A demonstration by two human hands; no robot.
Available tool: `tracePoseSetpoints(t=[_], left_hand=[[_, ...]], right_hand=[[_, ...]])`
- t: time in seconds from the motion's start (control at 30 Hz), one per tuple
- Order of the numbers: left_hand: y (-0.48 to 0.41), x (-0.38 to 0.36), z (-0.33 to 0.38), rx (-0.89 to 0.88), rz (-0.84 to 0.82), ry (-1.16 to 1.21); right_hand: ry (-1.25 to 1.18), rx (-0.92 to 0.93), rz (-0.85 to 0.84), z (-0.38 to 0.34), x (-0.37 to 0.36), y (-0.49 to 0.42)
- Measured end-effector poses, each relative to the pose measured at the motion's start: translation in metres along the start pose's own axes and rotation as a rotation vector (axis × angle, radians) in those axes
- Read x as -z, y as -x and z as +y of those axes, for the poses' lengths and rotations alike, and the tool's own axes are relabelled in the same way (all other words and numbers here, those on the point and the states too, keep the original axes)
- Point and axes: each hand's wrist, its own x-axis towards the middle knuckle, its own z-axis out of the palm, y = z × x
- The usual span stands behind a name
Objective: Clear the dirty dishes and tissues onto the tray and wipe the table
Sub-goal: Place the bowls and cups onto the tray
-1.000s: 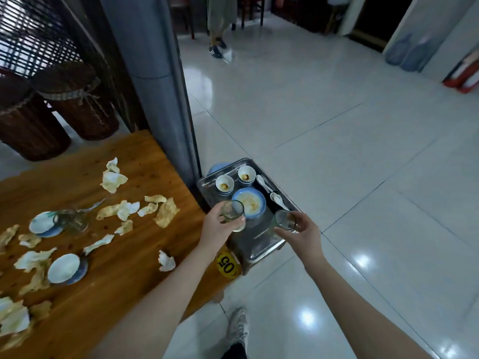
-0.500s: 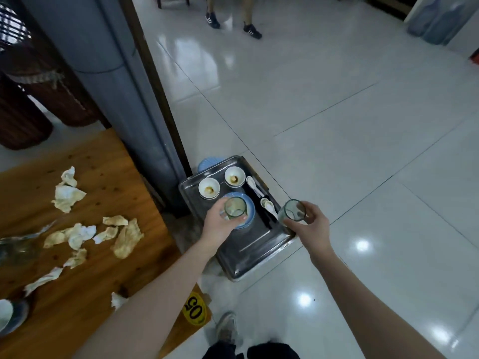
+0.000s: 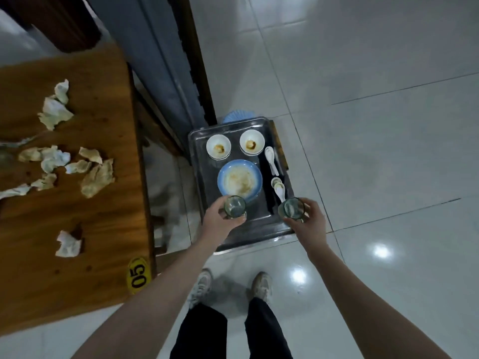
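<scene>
Moved: left glass [image 3: 235, 206] and right glass [image 3: 290, 208] drawn back toward tray [image 3: 260, 218] near end.
Left hand [image 3: 220, 222]: fingers [image 3: 225, 203] wrap left glass; blue plate [image 3: 239, 178] just beyond.
Right hand [image 3: 309, 225]: fingers [image 3: 309, 204] wrap right glass; spoons [image 3: 279, 189] just beyond.
Tissues [image 3: 98, 177]: on worktop [image 3: 77, 268], well left.

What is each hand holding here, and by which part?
The left hand grips the left glass round its side wall; the right hand grips the right glass the same way.

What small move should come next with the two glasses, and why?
Probably set both down on the tray's near end. The left hand grips the left glass, the right hand the right glass, both over bare metal in front of the blue plate and spoons.
</scene>
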Motion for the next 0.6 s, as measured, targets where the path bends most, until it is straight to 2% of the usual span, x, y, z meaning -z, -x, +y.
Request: tracePoseSetpoints(t=[0.4,0.6], left_hand=[[-0.067,-0.057,-0.099,0.067,0.032,-0.074],[-0.094,-0.082,-0.130,0.042,-0.019,-0.073]], right_hand=[[0.107,-0.042,-0.153,0.117,-0.021,-0.071],[0.110,-0.065,-0.148,0.169,-0.033,-0.097]])
